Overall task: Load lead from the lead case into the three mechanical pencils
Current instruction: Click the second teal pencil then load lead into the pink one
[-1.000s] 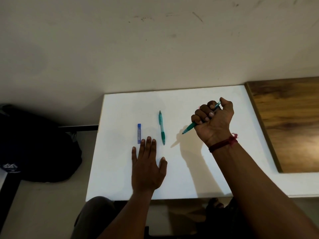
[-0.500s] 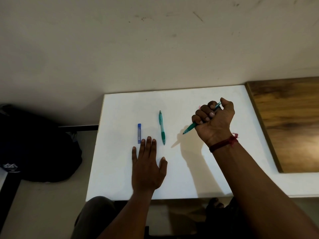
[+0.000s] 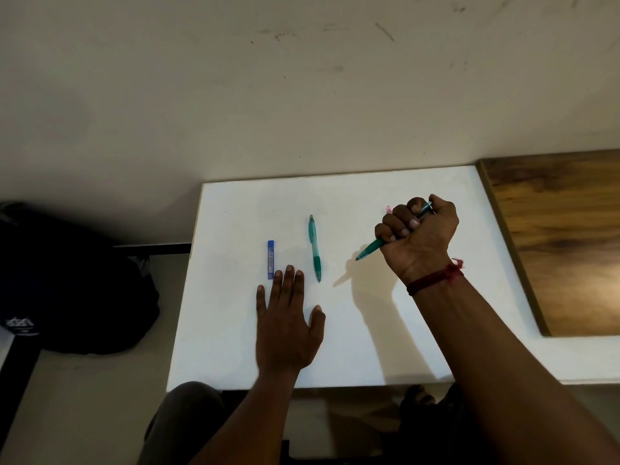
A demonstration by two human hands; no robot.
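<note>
Right grip (image 3: 419,236): fisted round a slim teal plastic mechanical pencil (image 3: 369,250). Left grip (image 3: 285,327): flat, empty, fingertips just beside the narrow blue plastic lead case (image 3: 270,260) on the white tabletop (image 3: 369,330); second teal mechanical pencil (image 3: 314,248) lies between. Step judged: pencil picked, case untouched; next calls for lifting and opening the case.

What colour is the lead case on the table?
Blue. The lead case shows best in the head view, just beyond the left hand.
</note>
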